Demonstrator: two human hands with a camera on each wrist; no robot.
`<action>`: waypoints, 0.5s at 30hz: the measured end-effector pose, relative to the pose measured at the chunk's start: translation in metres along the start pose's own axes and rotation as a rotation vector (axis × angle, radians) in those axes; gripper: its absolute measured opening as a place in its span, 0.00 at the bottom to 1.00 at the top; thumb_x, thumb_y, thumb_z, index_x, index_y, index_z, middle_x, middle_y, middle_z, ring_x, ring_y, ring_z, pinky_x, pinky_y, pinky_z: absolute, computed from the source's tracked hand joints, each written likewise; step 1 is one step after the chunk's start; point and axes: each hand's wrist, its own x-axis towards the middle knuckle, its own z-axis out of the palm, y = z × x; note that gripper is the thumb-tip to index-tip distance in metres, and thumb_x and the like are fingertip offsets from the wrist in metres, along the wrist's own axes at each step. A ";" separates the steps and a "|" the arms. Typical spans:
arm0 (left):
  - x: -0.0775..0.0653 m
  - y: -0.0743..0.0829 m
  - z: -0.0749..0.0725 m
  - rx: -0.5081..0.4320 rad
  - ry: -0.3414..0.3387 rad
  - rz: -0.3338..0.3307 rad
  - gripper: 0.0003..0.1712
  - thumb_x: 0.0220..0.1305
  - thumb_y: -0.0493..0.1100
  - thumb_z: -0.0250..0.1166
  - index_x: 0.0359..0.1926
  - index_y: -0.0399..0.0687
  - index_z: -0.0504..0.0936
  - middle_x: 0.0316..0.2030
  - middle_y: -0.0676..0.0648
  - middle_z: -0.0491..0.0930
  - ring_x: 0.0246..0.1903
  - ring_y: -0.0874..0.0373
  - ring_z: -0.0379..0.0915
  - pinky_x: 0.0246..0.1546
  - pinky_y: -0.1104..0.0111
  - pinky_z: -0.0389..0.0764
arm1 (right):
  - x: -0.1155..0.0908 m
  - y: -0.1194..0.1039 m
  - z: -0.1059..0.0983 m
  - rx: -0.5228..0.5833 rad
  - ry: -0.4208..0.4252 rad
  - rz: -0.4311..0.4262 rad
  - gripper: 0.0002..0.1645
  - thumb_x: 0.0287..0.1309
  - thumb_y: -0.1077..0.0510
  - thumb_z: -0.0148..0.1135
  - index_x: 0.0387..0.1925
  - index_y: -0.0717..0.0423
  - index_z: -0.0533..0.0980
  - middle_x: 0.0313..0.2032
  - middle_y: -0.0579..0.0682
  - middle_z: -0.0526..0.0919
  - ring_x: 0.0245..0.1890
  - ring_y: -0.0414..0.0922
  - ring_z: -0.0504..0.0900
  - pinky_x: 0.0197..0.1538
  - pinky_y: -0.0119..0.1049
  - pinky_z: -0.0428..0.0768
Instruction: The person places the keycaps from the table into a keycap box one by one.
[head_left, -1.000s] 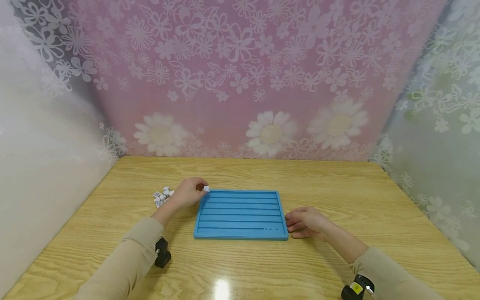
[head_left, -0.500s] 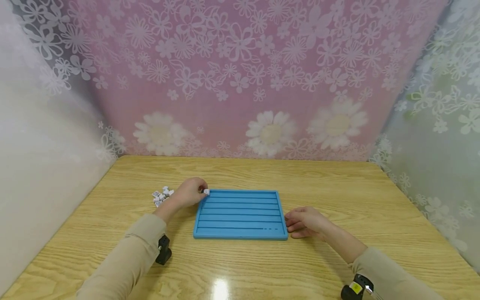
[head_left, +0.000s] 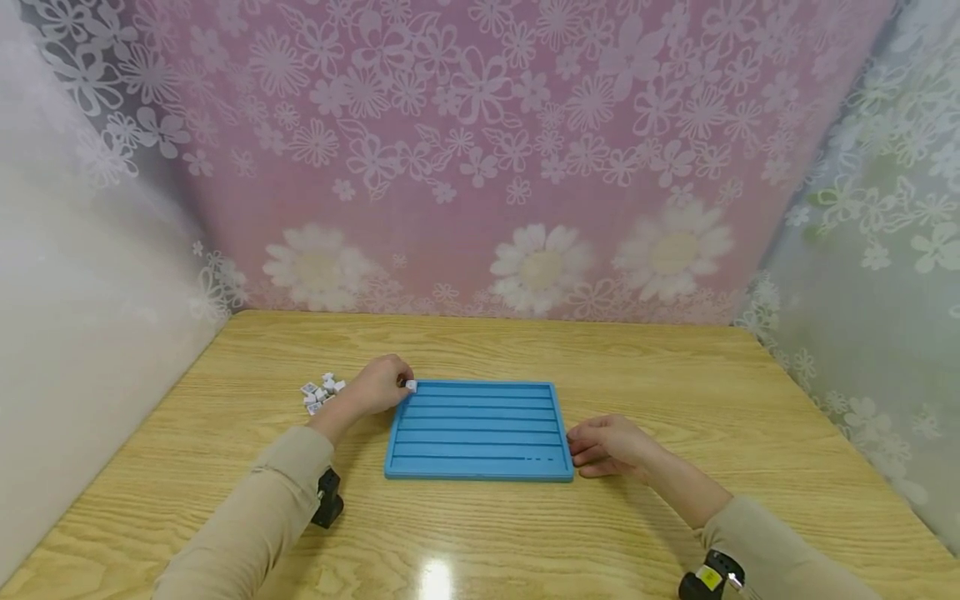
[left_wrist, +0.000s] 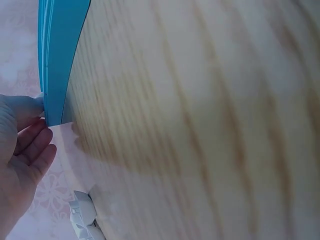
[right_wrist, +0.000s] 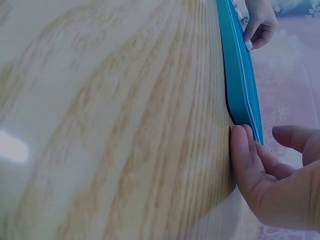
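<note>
At far-left corner of blue tray [head_left: 480,423], left hand [head_left: 380,385] pinches white block [head_left: 412,387]; right hand [head_left: 611,445], fingers loose, touches right edge; tray between.

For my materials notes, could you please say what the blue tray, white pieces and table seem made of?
Blue tray: probably satin plastic, given its even color and straight, crisp ridges. White pieces: perhaps smooth hard plastic, judging by their clean edges. Table: glossy wood or wood-look laminate, showing grain and a bright reflection.
</note>
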 end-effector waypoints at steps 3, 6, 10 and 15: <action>0.000 -0.001 0.001 -0.004 -0.001 -0.004 0.09 0.61 0.38 0.62 0.41 0.38 0.81 0.32 0.47 0.72 0.30 0.55 0.66 0.30 0.64 0.71 | 0.001 0.000 0.000 0.008 0.005 0.005 0.21 0.64 0.61 0.52 0.52 0.75 0.69 0.33 0.55 0.81 0.30 0.44 0.81 0.36 0.37 0.81; 0.001 -0.002 0.002 -0.006 -0.001 -0.011 0.09 0.60 0.38 0.62 0.41 0.39 0.81 0.33 0.47 0.72 0.31 0.54 0.66 0.31 0.63 0.71 | 0.002 -0.001 0.000 0.019 0.024 0.014 0.22 0.63 0.62 0.54 0.53 0.75 0.69 0.32 0.55 0.82 0.31 0.44 0.82 0.37 0.38 0.81; 0.001 -0.002 0.003 -0.012 0.004 -0.012 0.09 0.60 0.38 0.63 0.41 0.39 0.80 0.33 0.47 0.72 0.31 0.54 0.66 0.32 0.63 0.71 | 0.002 -0.002 0.003 0.033 0.064 0.030 0.22 0.61 0.63 0.56 0.53 0.75 0.68 0.32 0.54 0.83 0.30 0.44 0.82 0.36 0.37 0.81; 0.001 -0.002 0.003 -0.023 0.007 -0.013 0.09 0.59 0.38 0.63 0.41 0.39 0.81 0.34 0.47 0.73 0.32 0.55 0.67 0.33 0.63 0.72 | 0.003 -0.003 0.006 0.034 0.106 0.045 0.20 0.59 0.66 0.58 0.51 0.74 0.71 0.28 0.53 0.82 0.27 0.43 0.82 0.33 0.37 0.81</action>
